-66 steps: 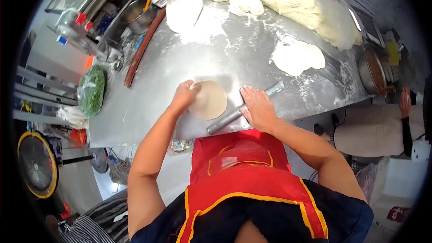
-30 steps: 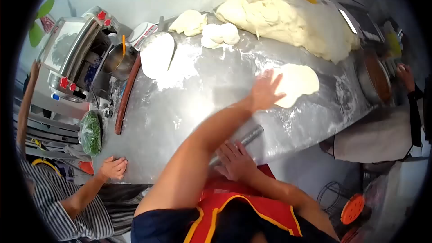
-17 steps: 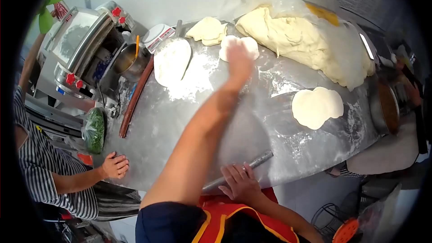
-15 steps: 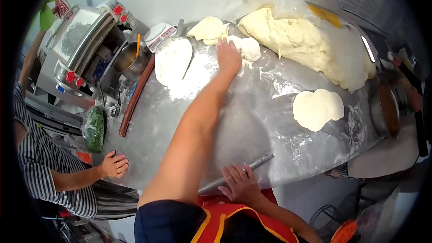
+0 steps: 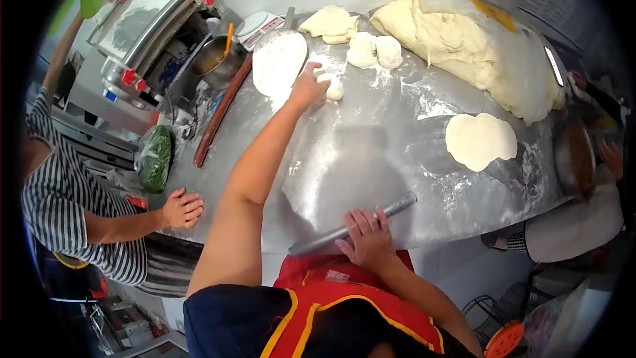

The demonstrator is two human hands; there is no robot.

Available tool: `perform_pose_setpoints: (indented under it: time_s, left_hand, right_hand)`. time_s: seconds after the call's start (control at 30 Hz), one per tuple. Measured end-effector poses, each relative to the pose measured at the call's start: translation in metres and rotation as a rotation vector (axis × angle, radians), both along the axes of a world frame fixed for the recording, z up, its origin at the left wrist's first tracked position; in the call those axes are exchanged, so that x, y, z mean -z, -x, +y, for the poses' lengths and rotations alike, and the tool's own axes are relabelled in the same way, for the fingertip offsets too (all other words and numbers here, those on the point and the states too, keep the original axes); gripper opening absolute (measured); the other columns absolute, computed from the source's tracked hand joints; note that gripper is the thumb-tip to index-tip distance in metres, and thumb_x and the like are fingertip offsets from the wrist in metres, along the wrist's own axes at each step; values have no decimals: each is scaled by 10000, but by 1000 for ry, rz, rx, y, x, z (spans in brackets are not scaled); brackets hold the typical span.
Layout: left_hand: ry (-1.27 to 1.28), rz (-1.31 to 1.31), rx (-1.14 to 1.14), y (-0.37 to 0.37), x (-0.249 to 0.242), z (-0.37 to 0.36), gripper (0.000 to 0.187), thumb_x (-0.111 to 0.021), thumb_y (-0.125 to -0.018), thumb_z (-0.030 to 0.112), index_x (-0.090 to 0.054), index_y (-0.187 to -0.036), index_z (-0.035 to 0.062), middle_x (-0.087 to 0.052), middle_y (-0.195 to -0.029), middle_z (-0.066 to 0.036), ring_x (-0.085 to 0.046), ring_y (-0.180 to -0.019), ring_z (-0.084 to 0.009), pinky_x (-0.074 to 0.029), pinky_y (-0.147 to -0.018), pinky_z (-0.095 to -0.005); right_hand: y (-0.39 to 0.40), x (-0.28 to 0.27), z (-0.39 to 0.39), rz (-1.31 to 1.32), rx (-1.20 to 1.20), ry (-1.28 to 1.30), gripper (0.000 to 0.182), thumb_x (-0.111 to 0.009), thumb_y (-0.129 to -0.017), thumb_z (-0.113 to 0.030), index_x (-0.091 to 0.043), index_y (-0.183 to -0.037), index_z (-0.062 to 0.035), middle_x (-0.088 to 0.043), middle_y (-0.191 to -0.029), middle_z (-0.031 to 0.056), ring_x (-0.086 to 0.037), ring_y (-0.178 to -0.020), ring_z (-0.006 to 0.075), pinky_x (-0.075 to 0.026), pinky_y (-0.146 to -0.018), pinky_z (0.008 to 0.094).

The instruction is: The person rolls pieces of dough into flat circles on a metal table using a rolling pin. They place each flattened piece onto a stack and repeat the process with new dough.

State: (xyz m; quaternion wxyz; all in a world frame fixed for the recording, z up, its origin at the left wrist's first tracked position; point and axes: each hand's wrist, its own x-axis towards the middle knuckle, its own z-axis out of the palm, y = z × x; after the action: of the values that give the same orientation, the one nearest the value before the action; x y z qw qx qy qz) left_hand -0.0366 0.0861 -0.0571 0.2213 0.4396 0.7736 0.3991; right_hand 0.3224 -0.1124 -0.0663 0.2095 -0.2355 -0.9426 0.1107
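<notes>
My left hand reaches over the floury worktop, its fingers curled at a small piece of dough; part of that piece is hidden by the fingers. Just left of it lies a metal scoop heaped with flour. Two more small dough pieces sit side by side farther back, in front of a flattened lump of dough. At the near edge, my right hand rests over a grey rolling pin, fingers across it. A rolled-out sheet of dough lies to the right.
A large dough mass under plastic fills the back right. On the left are a dough machine, a pot, a scale, a brown stick and bagged greens. A co-worker's hand touches the left edge.
My left hand has come back toward me and left from the small dough pieces, bringing one piece along. My right hand stays on the rolling pin. The whole view has shifted slightly.
</notes>
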Motion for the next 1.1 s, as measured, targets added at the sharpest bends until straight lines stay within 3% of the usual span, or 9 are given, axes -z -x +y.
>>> perform_pose_setpoints:
  time_s: [0.1, 0.2, 0.23, 0.33, 0.4, 0.43, 0.5, 0.73, 1.1]
  left_hand:
    - [-243, 672, 225, -2, 16, -30, 273, -625, -874, 182, -673, -1099, 35, -679, -1086, -185, -629, -1046, -332, -496, -900, -423]
    - [-244, 665, 124, -46, 24, -56, 266, -555, -893, 213, -714, -1040, 60, -666, -1054, -153, -593, -1004, -359, -456, -957, -451]
    - [124, 582, 226, -66, -5, -64, 256, -561, -886, 151, -687, -1060, 11, -659, -1134, -199, -581, -1100, -378, -454, -970, -449]
    - [-481, 911, 318, -94, 79, -101, 304, -545, -834, 104, -642, -1102, -2, -632, -1146, -222, -564, -1125, -372, -418, -998, -498]
    - [-59, 573, 430, -131, 29, -135, 238, -578, -837, 132, -668, -1031, 26, -628, -999, -145, -576, -960, -329, -432, -886, -459]
    - [-261, 647, 457, -136, 40, -145, 241, -606, -850, 187, -672, -1026, 37, -631, -994, -138, -576, -979, -332, -432, -891, -453]
    - [-62, 604, 499, -143, -8, -161, 300, -609, -892, 248, -652, -1089, 25, -624, -1117, -157, -560, -1079, -344, -406, -971, -480]
    - [-40, 561, 554, -158, 24, -132, 515, -478, -996, 341, -442, -1422, 54, -406, -1491, -201, -341, -1409, -362, -237, -1140, -558]
    - [171, 620, 487, -178, 3, -111, 627, -469, -929, 522, -478, -1441, 160, -351, -1555, -140, -227, -1474, -330, -178, -1156, -590]
  right_hand:
    - [1, -4, 0, 7, 1, -6, 573, -646, -859, -433, -564, -1271, -43, -545, -1302, 109, -477, -1249, 252, -317, -1096, 505]
    - [0, -2, -5, 0, 16, -14, 568, -668, -840, -415, -575, -1262, -47, -546, -1299, 113, -473, -1250, 262, -318, -1096, 511]
    - [1, -1, -3, 6, 14, -27, 571, -673, -834, -415, -577, -1261, -48, -546, -1297, 115, -473, -1249, 264, -318, -1095, 514]
    - [2, 10, -1, 26, -13, -27, 606, -704, -798, -405, -551, -1267, -54, -532, -1292, 119, -463, -1248, 297, -296, -1095, 556]
    - [2, 6, -1, 34, -30, -9, 597, -709, -786, -361, -531, -1262, -48, -529, -1273, 130, -458, -1241, 316, -270, -1104, 575]
    - [1, 3, -2, 39, -26, 6, 580, -705, -783, -325, -522, -1256, -44, -531, -1254, 139, -457, -1235, 324, -253, -1112, 578]
    - [1, 0, -1, 12, -40, -31, 600, -704, -786, -356, -523, -1261, -39, -523, -1275, 141, -458, -1236, 328, -263, -1103, 589]
    - [0, -6, -2, -13, -50, -37, 596, -668, -802, -372, -521, -1251, -8, -524, -1247, 170, -453, -1218, 358, -248, -1095, 620]
    - [2, 2, -1, 11, -42, -42, 599, -696, -784, -378, -545, -1252, -35, -552, -1255, 160, -499, -1189, 344, -301, -1081, 595]
